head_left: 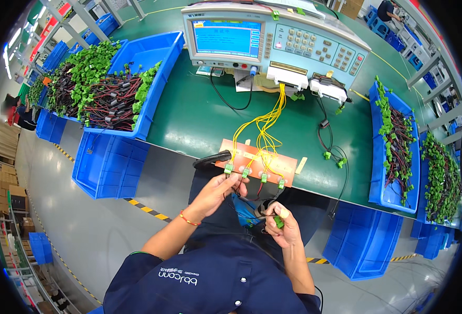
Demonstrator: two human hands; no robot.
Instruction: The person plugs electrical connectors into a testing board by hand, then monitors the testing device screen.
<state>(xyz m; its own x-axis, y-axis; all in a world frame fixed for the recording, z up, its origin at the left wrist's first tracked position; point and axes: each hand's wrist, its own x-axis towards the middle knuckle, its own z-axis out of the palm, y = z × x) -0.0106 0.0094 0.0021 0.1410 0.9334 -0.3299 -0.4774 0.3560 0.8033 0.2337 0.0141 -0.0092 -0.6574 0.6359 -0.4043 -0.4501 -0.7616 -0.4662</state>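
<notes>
Here's the left hand, thumb and fingertips pinching dark wires just below a row of four green connectors along the near edge of an orange board. Whether those fingertips touch a connector, I can't tell. To its right and nearer the body, the right hand curls closed on a black cable, a loose green plug poking out between its fingers (a yellow cover on the thumb, too). Beyond both hands, yellow wires run to a benchtop tester; blue trays of harnesses flank them left and right.
</notes>
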